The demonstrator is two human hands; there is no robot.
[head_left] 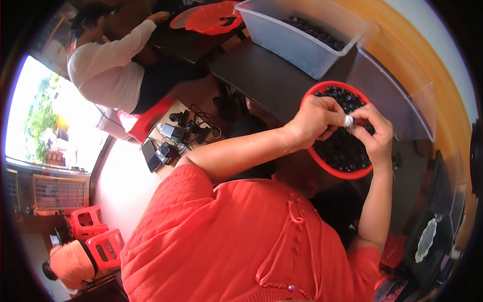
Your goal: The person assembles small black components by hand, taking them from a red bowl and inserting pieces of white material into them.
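Observation:
A red bowl (pixel 345 175) full of small, round, glossy black pieces (pixel 342 151) sits below my hands. Over it, my left hand (pixel 317 120) is closed in a pinch, its thumb and finger pressed on a small white-and-dark round piece (pixel 348 121). From the other side, my right hand (pixel 373 130) pinches the same piece, with its fingers curled. The fingers partly cover this piece, so I cannot make out its exact kind.
Beyond the bowl, a clear plastic bin (pixel 302 48) with dark pieces inside stands on a dark table (pixel 251 70). Its clear lid (pixel 392 90) leans at the right. Chargers and cables (pixel 186 128) lie left of me. A person (pixel 110 65) sits by a red basin (pixel 211 19).

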